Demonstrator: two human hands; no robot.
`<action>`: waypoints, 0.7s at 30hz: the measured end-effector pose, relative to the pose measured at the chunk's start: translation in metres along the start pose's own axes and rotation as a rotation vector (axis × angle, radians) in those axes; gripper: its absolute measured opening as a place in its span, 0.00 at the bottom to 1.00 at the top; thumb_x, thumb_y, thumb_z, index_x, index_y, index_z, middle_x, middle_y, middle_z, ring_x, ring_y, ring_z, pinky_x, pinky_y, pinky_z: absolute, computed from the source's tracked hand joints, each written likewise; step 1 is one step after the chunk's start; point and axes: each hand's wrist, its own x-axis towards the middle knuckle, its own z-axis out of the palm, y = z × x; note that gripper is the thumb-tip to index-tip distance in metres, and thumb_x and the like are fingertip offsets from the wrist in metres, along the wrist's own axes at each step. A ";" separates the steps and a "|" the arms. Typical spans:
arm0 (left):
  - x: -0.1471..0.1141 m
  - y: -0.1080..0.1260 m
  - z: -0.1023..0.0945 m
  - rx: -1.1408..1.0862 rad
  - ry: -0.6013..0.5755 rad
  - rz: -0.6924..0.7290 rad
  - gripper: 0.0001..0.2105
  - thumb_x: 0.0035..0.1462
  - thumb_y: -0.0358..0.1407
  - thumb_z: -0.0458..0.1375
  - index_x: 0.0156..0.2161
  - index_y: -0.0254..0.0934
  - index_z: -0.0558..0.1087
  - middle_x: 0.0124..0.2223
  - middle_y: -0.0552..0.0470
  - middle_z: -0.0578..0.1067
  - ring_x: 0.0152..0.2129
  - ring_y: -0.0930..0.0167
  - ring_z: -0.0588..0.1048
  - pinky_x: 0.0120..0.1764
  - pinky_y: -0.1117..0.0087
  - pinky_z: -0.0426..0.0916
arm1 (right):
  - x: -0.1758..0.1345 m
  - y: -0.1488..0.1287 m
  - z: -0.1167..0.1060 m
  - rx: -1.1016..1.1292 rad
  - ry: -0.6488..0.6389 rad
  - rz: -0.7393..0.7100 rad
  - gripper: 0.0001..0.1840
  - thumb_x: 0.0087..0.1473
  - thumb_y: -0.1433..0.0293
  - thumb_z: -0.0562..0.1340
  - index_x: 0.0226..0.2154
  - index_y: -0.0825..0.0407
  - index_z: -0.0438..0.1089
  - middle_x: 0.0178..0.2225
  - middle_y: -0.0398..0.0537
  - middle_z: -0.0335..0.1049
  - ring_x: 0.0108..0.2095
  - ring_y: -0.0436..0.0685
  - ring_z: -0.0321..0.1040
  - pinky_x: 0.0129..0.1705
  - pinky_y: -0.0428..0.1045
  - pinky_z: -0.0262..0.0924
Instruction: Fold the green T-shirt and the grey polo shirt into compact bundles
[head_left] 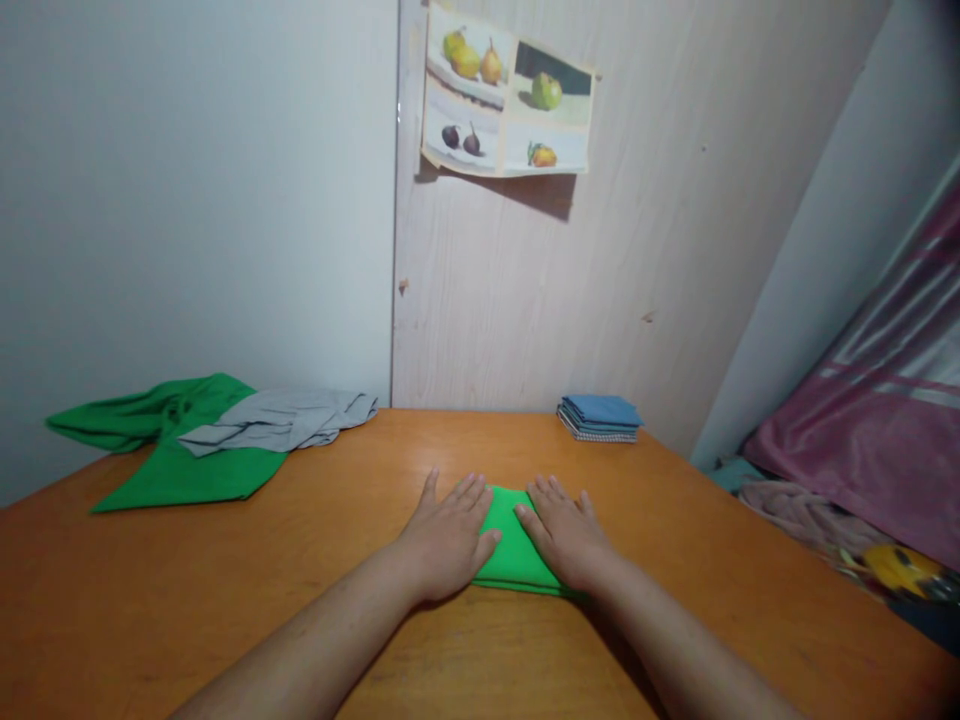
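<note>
A bright green cloth (513, 545), folded into a small layered rectangle, lies flat on the wooden table (360, 640) in front of me. My left hand (448, 535) rests palm down over its left side, fingers stretched forward and the thumb on the cloth. Over the right side lies my right hand (566, 530), also flat, with its fingers spread. The cloth's middle and front folded edge show between the hands; its two sides are hidden under them.
Toward the back left lie a loose green cloth (195, 478) and a crumpled grey cloth (281, 420) on top of it. A stack of folded blue and checked cloths (600, 415) sits at the back right. Walls border the table behind; a pink curtain (870, 440) hangs at right.
</note>
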 end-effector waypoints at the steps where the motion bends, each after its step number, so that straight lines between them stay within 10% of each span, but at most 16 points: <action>1: 0.000 0.000 0.000 0.001 -0.007 -0.013 0.31 0.70 0.52 0.36 0.70 0.38 0.55 0.71 0.42 0.52 0.69 0.59 0.48 0.65 0.37 0.30 | 0.000 0.001 0.002 0.001 -0.007 0.018 0.41 0.66 0.46 0.38 0.68 0.55 0.51 0.71 0.55 0.43 0.71 0.66 0.36 0.67 0.73 0.28; 12: 0.001 0.002 -0.001 -0.019 -0.028 -0.046 0.32 0.69 0.52 0.36 0.70 0.34 0.55 0.71 0.40 0.51 0.69 0.58 0.47 0.64 0.35 0.31 | 0.000 -0.011 -0.013 -0.155 0.025 -0.004 0.41 0.66 0.48 0.39 0.68 0.59 0.53 0.70 0.59 0.45 0.71 0.67 0.34 0.67 0.72 0.17; 21: 0.000 0.003 -0.001 -0.034 -0.020 -0.060 0.31 0.69 0.51 0.37 0.69 0.35 0.55 0.71 0.40 0.51 0.69 0.58 0.47 0.65 0.36 0.33 | -0.008 -0.032 0.003 -0.015 -0.001 -0.138 0.37 0.67 0.52 0.39 0.69 0.55 0.50 0.71 0.53 0.45 0.71 0.64 0.39 0.69 0.67 0.31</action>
